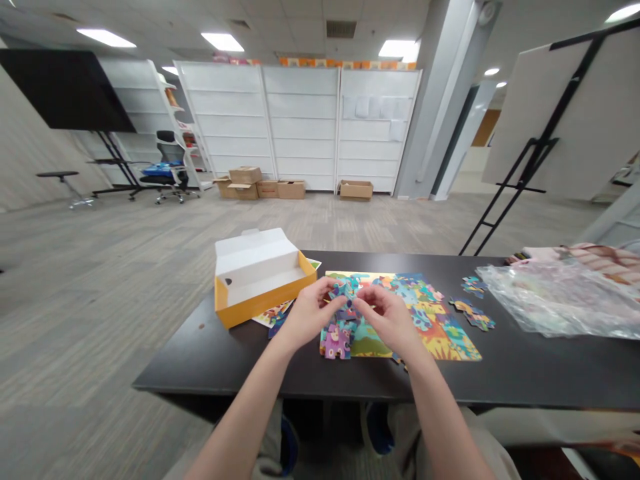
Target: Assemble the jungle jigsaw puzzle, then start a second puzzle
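My left hand (314,310) has its thumb and fingers closed on a teal jigsaw puzzle piece (345,288). From the other side, my right hand (387,315) pinches at the same spot; its fingertips partly cover what they grip. Both hands are just over the left part of a colourful puzzle picture (440,327) on the black table. A purple puzzle piece (337,341) rests at the picture's lower left, below my hands. Joined loose pieces (474,315) lie right of the picture, with a blue-green cluster (473,287) behind them.
An open yellow box (265,293) with a white inside stands at the table's left, partly over printed sheets (273,313). Clear plastic bags (560,300) lie on the right. The black table's (200,367) front edge is close to my legs. Cardboard boxes (245,183) stand by far shelves.
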